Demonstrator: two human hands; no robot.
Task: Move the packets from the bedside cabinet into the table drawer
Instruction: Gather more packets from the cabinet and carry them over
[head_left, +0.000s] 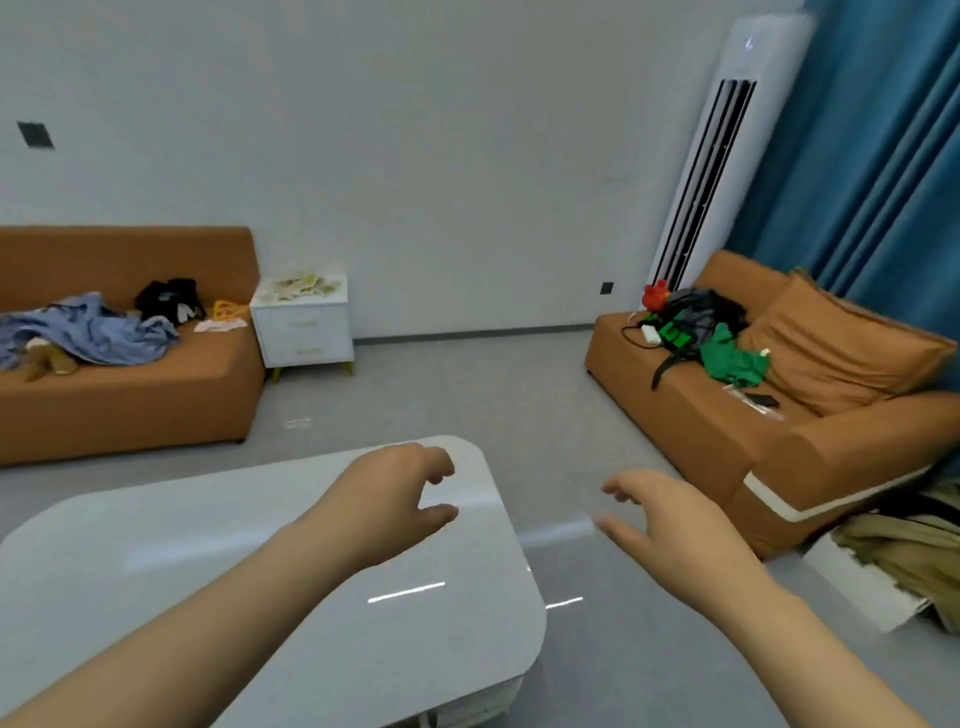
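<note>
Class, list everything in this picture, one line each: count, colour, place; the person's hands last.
packets: several, pale yellow-white, heaped on the bedside cabinet
bedside cabinet: one, white, beside the left sofa
table: one, glossy white, foreground
left sofa: one, orange-brown, far left
right sofa: one, orange-brown, by the curtain
blue clothes: one heap, on the left sofa
air conditioner: one, white, far corner
curtain: one, blue, right
left hand: empty, over the table
right hand: empty, over the floor
</note>
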